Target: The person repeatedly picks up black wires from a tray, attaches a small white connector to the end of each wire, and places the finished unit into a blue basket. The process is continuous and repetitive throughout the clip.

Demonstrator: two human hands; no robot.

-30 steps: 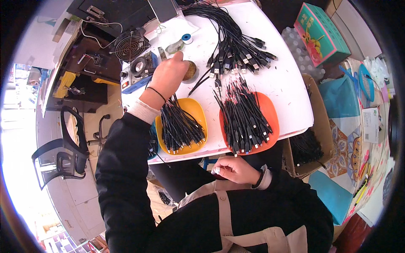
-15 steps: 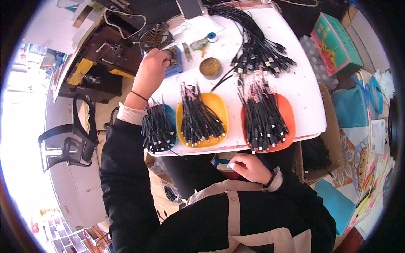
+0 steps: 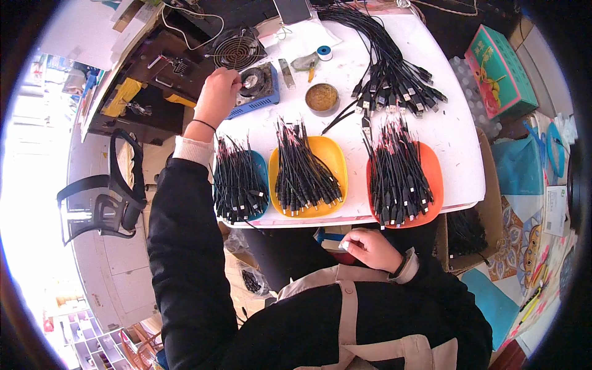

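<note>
Strong white light washes out the left edge of the frame, hiding most detail there. Dark brown furniture stands at upper left, and below it a black chair with a curved frame. Pale beige floor shows between these and the white table at centre. A pale, panelled surface fills the lower left, near light shelving in the corner. At right lies a patterned covering, beside a dark edge.

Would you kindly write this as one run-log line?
left hand: at blue solder pot; right hand: over lap; black cables: in yellow tray, orange tray
</note>
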